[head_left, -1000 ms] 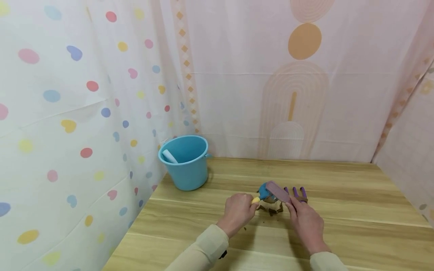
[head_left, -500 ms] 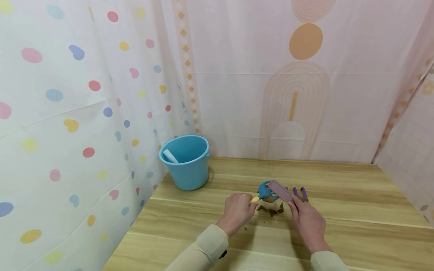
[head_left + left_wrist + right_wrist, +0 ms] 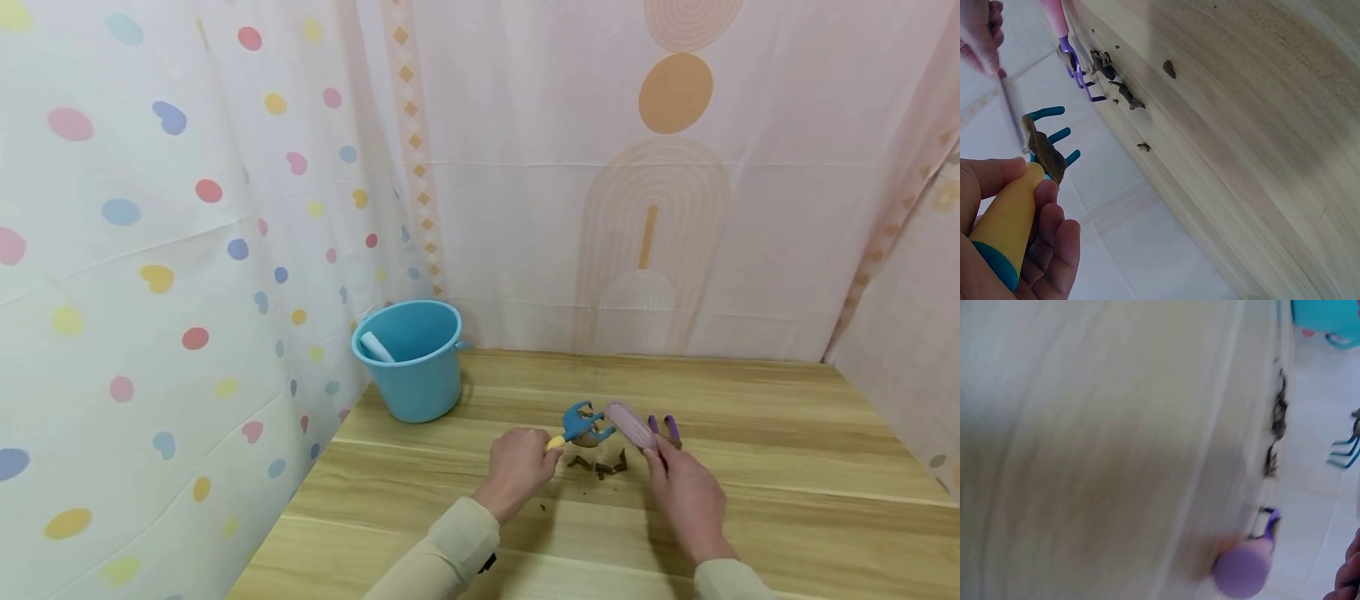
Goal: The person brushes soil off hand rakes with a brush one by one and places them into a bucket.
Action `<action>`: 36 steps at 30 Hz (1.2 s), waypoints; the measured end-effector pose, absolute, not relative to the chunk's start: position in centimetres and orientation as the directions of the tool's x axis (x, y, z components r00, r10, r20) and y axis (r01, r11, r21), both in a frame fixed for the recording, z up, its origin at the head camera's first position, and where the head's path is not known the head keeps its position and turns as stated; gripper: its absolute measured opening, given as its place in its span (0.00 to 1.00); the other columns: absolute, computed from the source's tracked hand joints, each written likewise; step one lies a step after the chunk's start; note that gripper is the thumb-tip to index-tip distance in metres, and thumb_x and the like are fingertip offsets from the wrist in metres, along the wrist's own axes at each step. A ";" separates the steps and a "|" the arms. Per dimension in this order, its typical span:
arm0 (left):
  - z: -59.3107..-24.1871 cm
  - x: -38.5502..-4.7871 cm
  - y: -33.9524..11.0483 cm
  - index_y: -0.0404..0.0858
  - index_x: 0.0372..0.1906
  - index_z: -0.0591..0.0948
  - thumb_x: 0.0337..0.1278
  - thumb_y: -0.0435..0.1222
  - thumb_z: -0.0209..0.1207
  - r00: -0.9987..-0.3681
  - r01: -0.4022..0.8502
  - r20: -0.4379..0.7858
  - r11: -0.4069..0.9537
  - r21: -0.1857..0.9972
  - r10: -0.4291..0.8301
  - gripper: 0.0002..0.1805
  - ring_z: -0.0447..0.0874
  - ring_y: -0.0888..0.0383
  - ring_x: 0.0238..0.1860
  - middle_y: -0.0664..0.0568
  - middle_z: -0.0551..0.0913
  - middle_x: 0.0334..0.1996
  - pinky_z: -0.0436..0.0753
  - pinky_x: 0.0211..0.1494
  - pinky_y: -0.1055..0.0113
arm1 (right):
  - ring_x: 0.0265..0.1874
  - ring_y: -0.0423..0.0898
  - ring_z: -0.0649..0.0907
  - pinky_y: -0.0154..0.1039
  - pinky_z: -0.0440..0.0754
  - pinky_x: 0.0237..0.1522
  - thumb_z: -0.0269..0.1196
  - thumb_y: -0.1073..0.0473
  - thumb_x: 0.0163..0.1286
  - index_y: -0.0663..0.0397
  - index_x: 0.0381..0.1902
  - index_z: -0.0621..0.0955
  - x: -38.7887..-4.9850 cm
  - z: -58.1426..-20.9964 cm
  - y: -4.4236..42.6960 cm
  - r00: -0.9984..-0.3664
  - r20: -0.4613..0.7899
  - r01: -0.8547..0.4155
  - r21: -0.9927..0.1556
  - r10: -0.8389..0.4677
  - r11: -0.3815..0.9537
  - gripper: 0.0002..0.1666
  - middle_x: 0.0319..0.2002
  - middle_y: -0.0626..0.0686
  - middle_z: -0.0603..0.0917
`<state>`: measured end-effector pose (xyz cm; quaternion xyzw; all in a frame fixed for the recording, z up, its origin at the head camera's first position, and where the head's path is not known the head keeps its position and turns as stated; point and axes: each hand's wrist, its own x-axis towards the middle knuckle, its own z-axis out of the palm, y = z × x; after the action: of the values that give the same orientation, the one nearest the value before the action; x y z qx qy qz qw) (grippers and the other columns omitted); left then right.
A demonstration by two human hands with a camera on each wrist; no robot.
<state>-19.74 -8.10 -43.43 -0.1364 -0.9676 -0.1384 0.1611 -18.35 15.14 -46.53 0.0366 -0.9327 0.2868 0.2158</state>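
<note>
My left hand [image 3: 517,467] grips the yellow handle [image 3: 1009,215] of a small blue rake [image 3: 576,423]. Its three teal tines point away from the hand, and brown matter [image 3: 1047,155] clings to its head. My right hand [image 3: 688,493] holds a flat pinkish brush-like tool [image 3: 632,423], its end just right of the rake's tines and apart from them in the head view. Below them, dark brown scraps [image 3: 600,468] lie on the table. A purple-tined rake [image 3: 672,429] rests by the right hand, its handle end [image 3: 1242,572] showing in the right wrist view.
A light blue bucket [image 3: 417,392] with a white cylindrical thing [image 3: 377,346] inside stands at the table's back left. Patterned curtains [image 3: 510,233] hang behind and beside the wooden table [image 3: 780,442]. A small crumb [image 3: 543,507] lies nearer the front.
The blue rake has moved slightly left with my left hand and turned so its tines show. The pinkish tool has shifted right, away from the rake it overlapped before.
</note>
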 end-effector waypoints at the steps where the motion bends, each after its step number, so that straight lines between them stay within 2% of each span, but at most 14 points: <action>1: -43.5 -19.8 -8.1 0.44 0.22 0.81 0.64 0.45 0.62 -0.911 0.309 0.350 0.925 0.221 0.220 0.15 0.64 0.65 0.13 0.61 0.69 0.12 0.64 0.16 0.71 | 0.31 0.64 0.85 0.56 0.77 0.23 0.60 0.54 0.74 0.61 0.58 0.81 -18.3 -46.4 14.8 -0.898 0.438 -0.218 -0.513 0.035 0.830 0.21 0.38 0.65 0.86; 6: -43.4 -19.8 -8.1 0.44 0.22 0.80 0.64 0.44 0.63 -0.903 0.322 0.364 0.919 0.227 0.226 0.16 0.64 0.65 0.13 0.61 0.68 0.12 0.64 0.15 0.71 | 0.28 0.61 0.86 0.53 0.78 0.22 0.64 0.56 0.70 0.61 0.54 0.83 -18.0 -46.0 13.5 -0.867 0.495 -0.327 -0.488 -0.052 0.809 0.19 0.37 0.63 0.87; 10: -43.5 -19.7 -8.1 0.44 0.21 0.80 0.64 0.44 0.63 -0.899 0.325 0.373 0.921 0.215 0.231 0.16 0.64 0.65 0.13 0.61 0.68 0.12 0.63 0.15 0.72 | 0.26 0.58 0.85 0.48 0.75 0.20 0.64 0.55 0.71 0.60 0.55 0.83 -17.9 -46.1 13.6 -0.903 0.428 -0.269 -0.495 -0.038 0.826 0.19 0.36 0.61 0.87; 15: -43.6 -19.6 -8.0 0.44 0.21 0.80 0.64 0.44 0.63 -0.896 0.334 0.372 0.919 0.210 0.240 0.16 0.64 0.66 0.13 0.61 0.68 0.12 0.63 0.15 0.73 | 0.28 0.61 0.85 0.50 0.76 0.20 0.62 0.54 0.72 0.59 0.57 0.82 -18.1 -46.4 14.3 -0.925 0.380 -0.213 -0.486 -0.015 0.848 0.21 0.38 0.65 0.86; 19: -43.6 -19.6 -8.0 0.44 0.21 0.79 0.64 0.44 0.63 -0.892 0.339 0.378 0.919 0.203 0.246 0.16 0.63 0.66 0.12 0.61 0.68 0.12 0.63 0.14 0.73 | 0.21 0.55 0.81 0.47 0.74 0.18 0.63 0.54 0.72 0.57 0.57 0.82 -18.1 -46.4 14.5 -0.922 0.386 -0.193 -0.473 0.006 0.860 0.20 0.33 0.64 0.85; 22: -43.6 -19.5 -8.0 0.44 0.20 0.79 0.64 0.44 0.63 -0.894 0.340 0.375 0.917 0.210 0.245 0.17 0.63 0.66 0.12 0.61 0.68 0.12 0.63 0.14 0.73 | 0.19 0.52 0.79 0.45 0.72 0.17 0.63 0.54 0.72 0.57 0.57 0.82 -18.1 -46.3 14.6 -0.918 0.395 -0.184 -0.464 0.016 0.866 0.20 0.31 0.62 0.85; 31: -43.8 -19.4 -8.0 0.44 0.21 0.79 0.65 0.45 0.62 -0.902 0.337 0.349 0.919 0.203 0.253 0.17 0.63 0.65 0.12 0.60 0.67 0.12 0.63 0.15 0.72 | 0.27 0.62 0.84 0.52 0.74 0.19 0.61 0.54 0.73 0.58 0.57 0.82 -18.5 -46.8 15.6 -0.909 0.413 -0.165 -0.496 0.064 0.853 0.20 0.37 0.66 0.85; 36: -44.0 -19.5 -8.1 0.45 0.18 0.77 0.64 0.44 0.63 -0.896 0.338 0.366 0.922 0.192 0.252 0.18 0.63 0.65 0.12 0.60 0.66 0.11 0.62 0.14 0.72 | 0.27 0.60 0.84 0.50 0.76 0.21 0.61 0.53 0.73 0.57 0.57 0.82 -18.1 -46.1 14.7 -0.914 0.407 -0.223 -0.505 0.002 0.834 0.20 0.36 0.62 0.87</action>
<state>-19.54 -8.10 -43.95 -0.1527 -0.9654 -0.1261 0.1698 -18.07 14.74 -46.13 0.0590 -0.9367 0.2819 0.1993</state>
